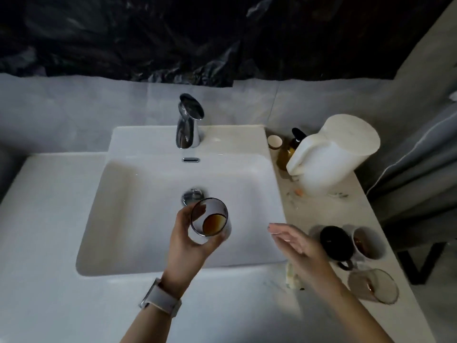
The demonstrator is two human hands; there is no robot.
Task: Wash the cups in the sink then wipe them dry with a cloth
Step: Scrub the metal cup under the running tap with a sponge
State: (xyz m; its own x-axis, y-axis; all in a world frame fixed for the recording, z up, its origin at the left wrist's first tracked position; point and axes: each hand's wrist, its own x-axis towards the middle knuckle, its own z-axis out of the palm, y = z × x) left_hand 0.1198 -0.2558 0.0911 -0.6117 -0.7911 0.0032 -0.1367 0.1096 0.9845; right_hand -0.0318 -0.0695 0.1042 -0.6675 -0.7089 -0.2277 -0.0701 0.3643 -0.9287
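My left hand (188, 240) gripped a tilted glass (209, 220) holding brown liquid, above the sink (138, 219) near the drain (193, 195). My right hand (296, 243) hovered open, fingers straight, beside 3 cups (351, 246) on the counter (319, 209).

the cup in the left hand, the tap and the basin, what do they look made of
The clear tumbler with brown dregs, gripped by the left hand, looks like glass or clear plastic: the fingers show through its wall. The shiny silver tap seems chromed metal, given its mirror reflections. The white rectangular basin appears glazed ceramic, smooth with a soft sheen, though moulded resin is possible.
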